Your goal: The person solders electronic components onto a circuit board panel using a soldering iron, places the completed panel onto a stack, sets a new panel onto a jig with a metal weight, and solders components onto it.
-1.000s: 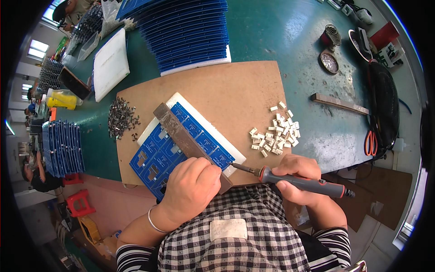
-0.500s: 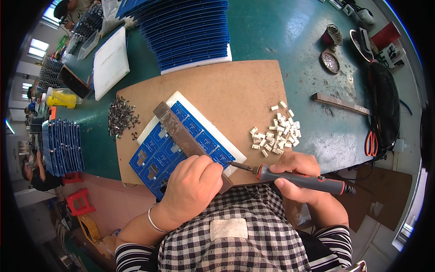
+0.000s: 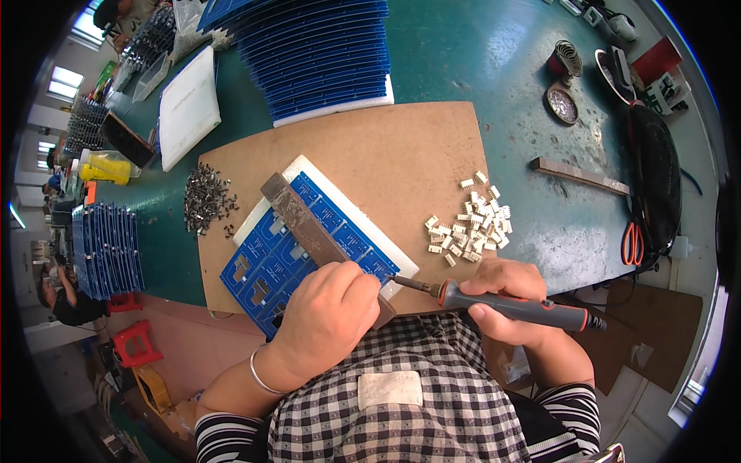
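A blue circuit board [image 3: 340,214] lies tilted on a white foam slab [image 3: 296,167], with a long brown bar [image 3: 299,216] slanting across it. My left hand [image 3: 328,320] is closed over the bar's near end, its knuckles up; whether its fingertips also pinch something thin is hidden. In my right hand [image 3: 503,297] is a soldering iron [image 3: 532,310], dark grey with red-orange trim, gripped from the right. The iron's tip meets the board's near right corner, just beside my left fingers. Right of the board sits a pile of white connectors [image 3: 472,226].
A brown work board [image 3: 386,147] lies beneath everything on the green table [image 3: 448,54]. Small dark components [image 3: 207,199] are heaped at left. Behind stands a stack of blue boards [image 3: 324,62]. At right are a solder tin [image 3: 562,105], another bar [image 3: 579,176] and scissors [image 3: 633,244].
The soldering iron's tip has shifted very slightly, staying at the same corner of the board. My left hand keeps its place on the bar.
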A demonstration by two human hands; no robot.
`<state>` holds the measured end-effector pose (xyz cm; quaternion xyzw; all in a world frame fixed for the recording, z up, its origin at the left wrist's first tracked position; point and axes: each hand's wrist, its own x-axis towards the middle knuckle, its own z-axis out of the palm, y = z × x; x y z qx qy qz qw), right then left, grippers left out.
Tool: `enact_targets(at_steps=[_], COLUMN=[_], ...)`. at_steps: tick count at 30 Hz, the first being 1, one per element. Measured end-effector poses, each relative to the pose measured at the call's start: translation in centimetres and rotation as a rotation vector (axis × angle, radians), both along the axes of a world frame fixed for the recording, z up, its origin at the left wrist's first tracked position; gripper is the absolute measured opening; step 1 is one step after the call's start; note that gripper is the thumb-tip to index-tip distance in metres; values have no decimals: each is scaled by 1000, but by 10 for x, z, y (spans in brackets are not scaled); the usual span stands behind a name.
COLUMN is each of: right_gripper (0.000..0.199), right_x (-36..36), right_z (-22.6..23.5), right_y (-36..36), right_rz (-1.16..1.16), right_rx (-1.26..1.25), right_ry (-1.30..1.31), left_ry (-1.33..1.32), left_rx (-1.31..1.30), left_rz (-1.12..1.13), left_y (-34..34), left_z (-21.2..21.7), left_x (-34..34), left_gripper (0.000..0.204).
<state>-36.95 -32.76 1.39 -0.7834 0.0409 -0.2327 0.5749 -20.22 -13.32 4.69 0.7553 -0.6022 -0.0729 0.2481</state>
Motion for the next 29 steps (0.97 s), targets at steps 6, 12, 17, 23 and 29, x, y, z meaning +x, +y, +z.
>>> enact_targets(at_steps=[6, 12, 17, 23, 29], right_gripper=[17, 18, 17, 18, 29], right_x=[1, 7, 10, 10, -17], right_z=[2, 6, 15, 16, 4], right_y=[-1, -4, -7, -13, -28], right_rz=[11, 40, 60, 81, -31], right_rx=[4, -5, -7, 7, 408], right_ry=[17, 22, 90, 107, 6], left_ry=[-2, 6, -9, 156, 201], left_rx=[5, 65, 59, -89, -328], left_rz=[12, 25, 66, 337, 514], left_y=[-3, -9, -12, 23, 100], left_z=[-2, 1, 4, 6, -2], left_x=[-1, 2, 10, 32, 67], left_gripper=[19, 15, 13, 11, 11])
